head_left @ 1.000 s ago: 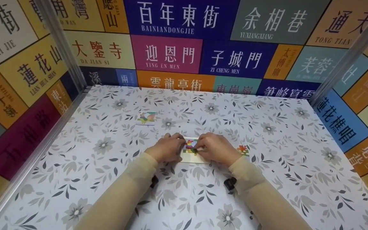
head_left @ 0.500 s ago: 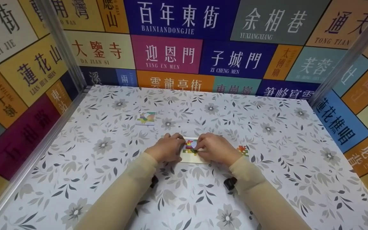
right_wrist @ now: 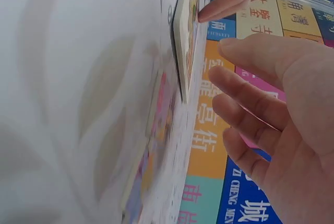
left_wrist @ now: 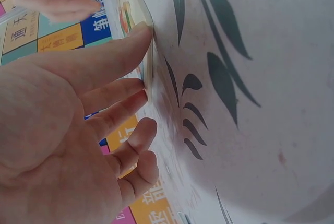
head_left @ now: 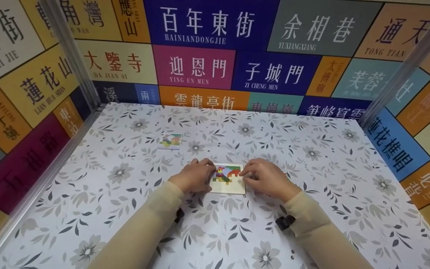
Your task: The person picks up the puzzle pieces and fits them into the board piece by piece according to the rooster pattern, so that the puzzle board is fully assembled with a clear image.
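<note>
A small jigsaw puzzle board [head_left: 228,185] lies on the table. Colourful pieces with a bird picture cover its upper part, and the lower strip is bare cream. My left hand [head_left: 194,176] grips the board's left edge; in the left wrist view its thumb [left_wrist: 133,46] and first fingers are on the frame. Beside the right edge hovers my right hand [head_left: 269,179], its fingers loosely bent. From the right wrist view, those fingers [right_wrist: 245,96] hold nothing and stand apart from the board [right_wrist: 183,36]. Loose puzzle pieces [right_wrist: 138,182] lie below the right hand, mostly hidden in the head view.
A square picture card or piece [head_left: 170,141] lies further back, left of the board. White flowered paper [head_left: 125,209] covers the table. Panels with large Chinese lettering [head_left: 200,67] enclose the back and sides.
My right hand has drawn back to the right from the board, uncovering an orange-red part of the picture. The left hand stays on the left edge. The head view has tilted up slightly.
</note>
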`<action>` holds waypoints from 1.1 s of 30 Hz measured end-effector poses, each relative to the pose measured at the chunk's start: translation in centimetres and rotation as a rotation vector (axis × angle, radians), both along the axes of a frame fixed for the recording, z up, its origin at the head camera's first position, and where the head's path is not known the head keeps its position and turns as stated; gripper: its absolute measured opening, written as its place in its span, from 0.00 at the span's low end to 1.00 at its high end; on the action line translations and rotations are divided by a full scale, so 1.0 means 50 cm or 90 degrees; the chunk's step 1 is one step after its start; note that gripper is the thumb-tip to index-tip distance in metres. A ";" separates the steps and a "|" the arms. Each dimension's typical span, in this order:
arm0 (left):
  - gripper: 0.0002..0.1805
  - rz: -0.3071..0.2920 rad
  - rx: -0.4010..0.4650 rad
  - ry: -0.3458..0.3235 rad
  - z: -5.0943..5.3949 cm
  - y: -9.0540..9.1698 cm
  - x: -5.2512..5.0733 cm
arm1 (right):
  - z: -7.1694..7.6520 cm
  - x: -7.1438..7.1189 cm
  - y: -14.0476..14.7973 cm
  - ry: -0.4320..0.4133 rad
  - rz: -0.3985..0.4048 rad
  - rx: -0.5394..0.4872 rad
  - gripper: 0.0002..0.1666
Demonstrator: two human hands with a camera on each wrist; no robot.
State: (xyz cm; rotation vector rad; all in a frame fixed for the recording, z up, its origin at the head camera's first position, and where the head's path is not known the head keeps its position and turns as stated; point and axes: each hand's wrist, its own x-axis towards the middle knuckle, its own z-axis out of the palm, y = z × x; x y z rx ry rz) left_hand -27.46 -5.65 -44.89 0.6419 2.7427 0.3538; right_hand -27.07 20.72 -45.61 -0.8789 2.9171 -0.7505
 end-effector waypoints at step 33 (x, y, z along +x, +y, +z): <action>0.36 -0.002 0.008 -0.008 0.000 -0.002 -0.001 | 0.001 0.018 0.149 0.008 -0.122 0.042 0.12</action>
